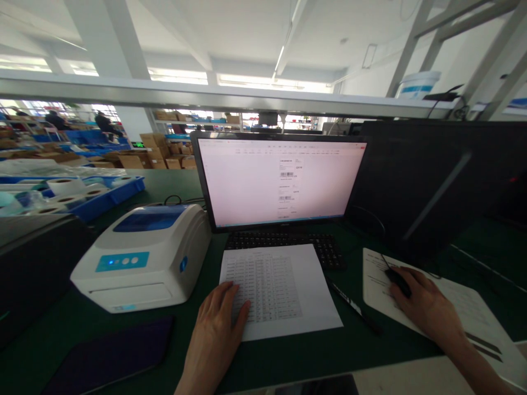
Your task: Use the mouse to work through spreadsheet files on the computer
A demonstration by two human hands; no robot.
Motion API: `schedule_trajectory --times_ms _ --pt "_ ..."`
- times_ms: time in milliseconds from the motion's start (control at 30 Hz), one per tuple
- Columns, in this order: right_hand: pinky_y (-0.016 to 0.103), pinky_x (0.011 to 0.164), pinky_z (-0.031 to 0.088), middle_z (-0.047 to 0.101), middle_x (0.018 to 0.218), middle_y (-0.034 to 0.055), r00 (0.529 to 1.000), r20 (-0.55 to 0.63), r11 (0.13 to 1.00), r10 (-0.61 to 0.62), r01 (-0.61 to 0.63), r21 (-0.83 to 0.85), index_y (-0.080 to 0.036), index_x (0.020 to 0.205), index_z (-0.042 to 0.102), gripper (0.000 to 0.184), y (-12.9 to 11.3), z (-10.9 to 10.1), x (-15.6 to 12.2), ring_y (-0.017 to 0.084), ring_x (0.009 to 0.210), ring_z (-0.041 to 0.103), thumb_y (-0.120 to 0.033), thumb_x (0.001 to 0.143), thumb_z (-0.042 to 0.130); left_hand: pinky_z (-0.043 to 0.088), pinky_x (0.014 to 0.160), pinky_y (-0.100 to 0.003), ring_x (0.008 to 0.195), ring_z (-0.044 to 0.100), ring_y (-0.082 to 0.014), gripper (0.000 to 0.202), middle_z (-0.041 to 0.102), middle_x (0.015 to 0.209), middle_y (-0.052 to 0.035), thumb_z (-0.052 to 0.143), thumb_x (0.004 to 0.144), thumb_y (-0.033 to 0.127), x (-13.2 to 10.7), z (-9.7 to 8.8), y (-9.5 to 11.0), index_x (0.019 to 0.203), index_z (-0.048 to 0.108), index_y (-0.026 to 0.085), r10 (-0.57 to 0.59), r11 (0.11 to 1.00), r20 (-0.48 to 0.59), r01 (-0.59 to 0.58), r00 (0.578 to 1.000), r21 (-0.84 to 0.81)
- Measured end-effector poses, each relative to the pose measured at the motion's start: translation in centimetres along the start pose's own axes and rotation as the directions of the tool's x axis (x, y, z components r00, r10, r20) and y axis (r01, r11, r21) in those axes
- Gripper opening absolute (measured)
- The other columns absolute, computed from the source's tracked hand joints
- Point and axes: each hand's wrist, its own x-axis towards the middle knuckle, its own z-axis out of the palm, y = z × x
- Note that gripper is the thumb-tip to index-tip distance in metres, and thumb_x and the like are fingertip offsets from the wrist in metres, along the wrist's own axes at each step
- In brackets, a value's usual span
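Note:
My left hand lies flat on the left edge of a printed sheet of paper, its fingers stretched out. A table of small text fills much of the sheet, whose top edge overlaps a black keyboard. To the right, my right hand is curled over a black computer mouse, which rests on a white printed sheet. Between the two sheets lies a black marker pen. Behind the keyboard, a monitor shows a page with label-like blocks and barcodes.
A white label printer with a lit blue light stands left of the paper. In front of it lies a dark flat object. Farther back is a blue tray with rolls. A dark panel stands at right; a shelf runs above.

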Motion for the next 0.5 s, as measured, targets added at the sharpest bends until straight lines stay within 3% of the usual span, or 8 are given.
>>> schedule_trajectory --times_ms 500 --pt "0.060 0.098 0.071 0.072 0.155 0.0194 0.998 -0.045 0.999 -0.031 0.030 -0.029 -0.017 0.151 0.074 0.071 0.34 0.45 -0.15 0.042 0.123 0.078 -0.062 0.112 0.036 0.072 0.104 -0.064 0.125 0.081 -0.0390 0.036 0.078 0.141 -0.0185 0.058 0.118 0.045 -0.06 0.04 -0.14 0.141 0.070 0.020 0.008 1.000 0.014 -0.008 1.000 0.015"
